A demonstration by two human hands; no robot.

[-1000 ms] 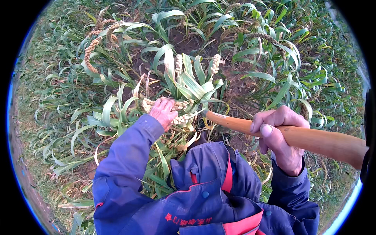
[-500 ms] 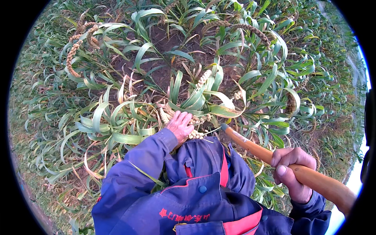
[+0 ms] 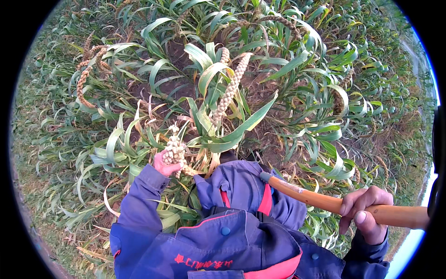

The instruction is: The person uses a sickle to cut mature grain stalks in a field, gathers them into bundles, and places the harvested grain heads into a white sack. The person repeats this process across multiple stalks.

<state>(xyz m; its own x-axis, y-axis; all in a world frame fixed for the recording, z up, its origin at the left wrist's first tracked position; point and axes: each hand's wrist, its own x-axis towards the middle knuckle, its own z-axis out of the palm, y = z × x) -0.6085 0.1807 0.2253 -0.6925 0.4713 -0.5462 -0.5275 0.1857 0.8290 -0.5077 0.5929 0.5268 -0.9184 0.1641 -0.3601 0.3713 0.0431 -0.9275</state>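
My left hand is closed around a bunch of pale, knobbly millet ears, to the left of my knees. My right hand grips an orange-brown wooden handle at the right. A grey collar caps the handle's far end by my trouser leg; whatever tool head lies beyond it is hidden or cannot be made out. In front of me stands a thick upright millet ear among broad green leaves, apart from both hands.
Dense millet plants surround me. Drooping brown ears hang at the far left, another drooping ear at the right. Bare brown soil and dry leaves show between the stalks. My blue trousers fill the near middle.
My left hand has moved left and slightly nearer, with the millet ears now showing above its fingers. The right hand and handle have shifted right and nearer. A tall ear now stands upright ahead.
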